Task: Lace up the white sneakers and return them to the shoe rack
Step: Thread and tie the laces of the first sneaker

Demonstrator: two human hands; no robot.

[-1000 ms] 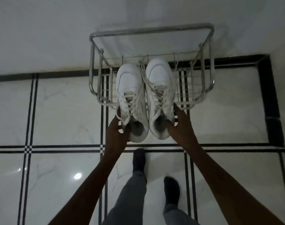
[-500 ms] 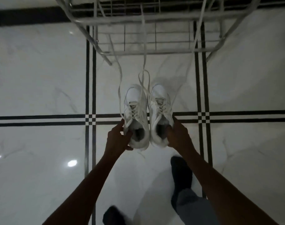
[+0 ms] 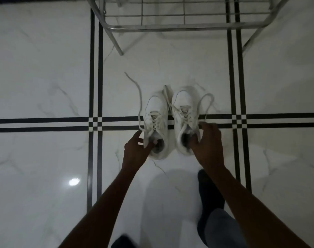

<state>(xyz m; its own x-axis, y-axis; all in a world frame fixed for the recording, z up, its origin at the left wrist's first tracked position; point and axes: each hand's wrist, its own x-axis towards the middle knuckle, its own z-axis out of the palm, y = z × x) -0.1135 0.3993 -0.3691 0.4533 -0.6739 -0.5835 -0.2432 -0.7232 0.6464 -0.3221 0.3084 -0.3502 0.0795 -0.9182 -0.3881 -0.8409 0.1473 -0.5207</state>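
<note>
This looks like a home, most likely an entry or hallway; the floor [image 3: 45, 68] is glossy white marble-look tile crossed by paired black inlay lines, with a ceiling light reflected as a bright spot [image 3: 74, 181]; a chrome wire shoe rack [image 3: 170, 27] stands at the top of the view (only its lower rails and legs show); a pair of white sneakers [image 3: 170, 120] sits on the tiles before it; the person stands in dark socks [image 3: 209, 192], a domestic, shoes-off detail.
</note>
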